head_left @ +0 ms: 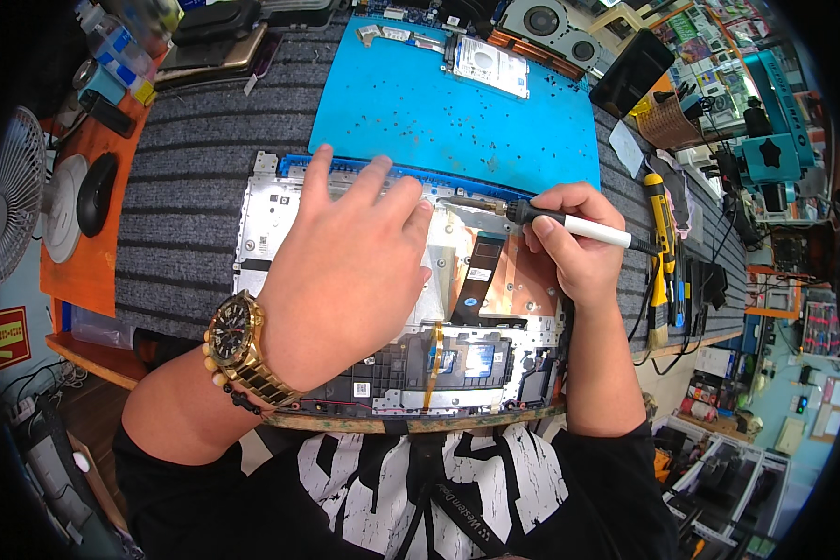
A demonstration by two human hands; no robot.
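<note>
An opened laptop base (495,350) lies upside down on the grey mat, showing its silver metal plate, black ribbon cables and a copper-coloured panel. My left hand (350,271), with a gold watch on the wrist, lies flat on the silver plate, fingers spread toward the blue mat. My right hand (574,247) grips a soldering iron (569,222) with a white and black handle like a pen. Its metal tip points left and touches the plate just beside my left fingertips.
A blue work mat (457,107) with small screws, a hard drive (490,65) and small parts lies behind the laptop. A yellow electric screwdriver (660,233) and other tools lie at right. A computer mouse (93,191) and a small fan (9,210) sit at left.
</note>
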